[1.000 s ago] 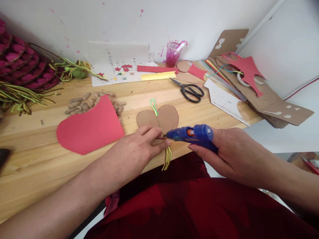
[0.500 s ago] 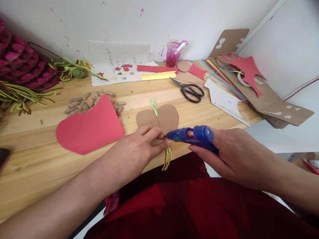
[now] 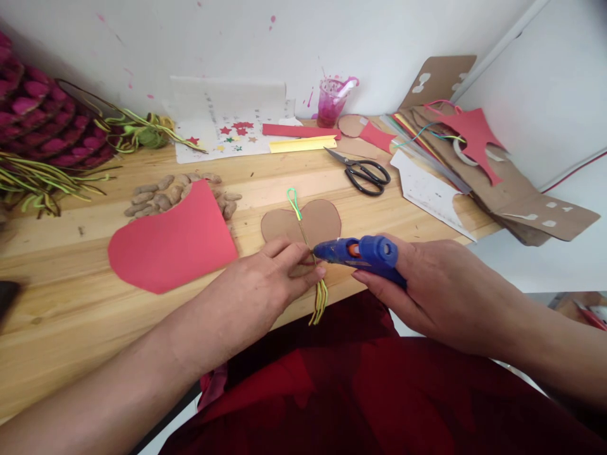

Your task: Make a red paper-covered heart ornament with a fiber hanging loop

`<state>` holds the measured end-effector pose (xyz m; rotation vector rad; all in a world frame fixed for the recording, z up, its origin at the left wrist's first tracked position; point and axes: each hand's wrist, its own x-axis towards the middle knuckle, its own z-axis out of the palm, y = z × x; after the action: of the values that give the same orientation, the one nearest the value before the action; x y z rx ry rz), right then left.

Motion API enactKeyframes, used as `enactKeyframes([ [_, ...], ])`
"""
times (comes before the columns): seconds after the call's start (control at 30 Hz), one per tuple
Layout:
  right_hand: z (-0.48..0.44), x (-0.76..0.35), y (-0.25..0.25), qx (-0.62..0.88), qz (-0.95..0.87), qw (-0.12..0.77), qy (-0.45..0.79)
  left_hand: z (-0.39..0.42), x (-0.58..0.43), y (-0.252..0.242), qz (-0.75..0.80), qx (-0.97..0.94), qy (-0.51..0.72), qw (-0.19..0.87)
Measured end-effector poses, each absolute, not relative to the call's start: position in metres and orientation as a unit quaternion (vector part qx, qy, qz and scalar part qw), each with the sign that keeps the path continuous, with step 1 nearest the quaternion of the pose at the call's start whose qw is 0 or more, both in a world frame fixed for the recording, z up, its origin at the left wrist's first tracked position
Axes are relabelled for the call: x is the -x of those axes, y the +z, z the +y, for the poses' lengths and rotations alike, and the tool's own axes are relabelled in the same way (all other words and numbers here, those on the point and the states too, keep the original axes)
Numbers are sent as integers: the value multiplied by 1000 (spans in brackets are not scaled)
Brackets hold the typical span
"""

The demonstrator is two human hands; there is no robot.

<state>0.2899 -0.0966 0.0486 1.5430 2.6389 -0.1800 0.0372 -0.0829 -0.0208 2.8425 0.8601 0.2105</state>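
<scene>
My right hand (image 3: 427,284) is closed round a blue hot glue gun (image 3: 363,253), its nozzle at the cord on the cardboard heart (image 3: 322,222). With bent fingers, my left hand (image 3: 270,284) pinches the lower part of the heart and the yarn cord (image 3: 303,234) lying down its middle. A green and yellow loop (image 3: 293,201) tops the cord, and a yellow-green yarn tassel (image 3: 319,303) hangs below the heart's point, at the table edge. My left fingers hide part of the heart's lower half.
Black-handled scissors (image 3: 365,177) lie behind the heart. To the left, a red paper piece (image 3: 173,243) partly covers peanuts (image 3: 161,196). A cup of pink liquid (image 3: 331,104) stands by the wall. Cardboard scraps (image 3: 554,205) stick out past the table at right.
The glue gun has shifted slightly left and up along the cord, with my right hand following. My left hand and the heart have hardly moved.
</scene>
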Motion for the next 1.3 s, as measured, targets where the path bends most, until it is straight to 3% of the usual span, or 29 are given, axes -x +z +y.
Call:
enactKeyframes([
  [0.33,-97,-289,58,-498,859,45,-104,-82,-38,-23,278,-953,76,92],
  [1.3,-82,-279,53,-501,864,37,-26,-82,-36,-27,293,-951,70,74],
])
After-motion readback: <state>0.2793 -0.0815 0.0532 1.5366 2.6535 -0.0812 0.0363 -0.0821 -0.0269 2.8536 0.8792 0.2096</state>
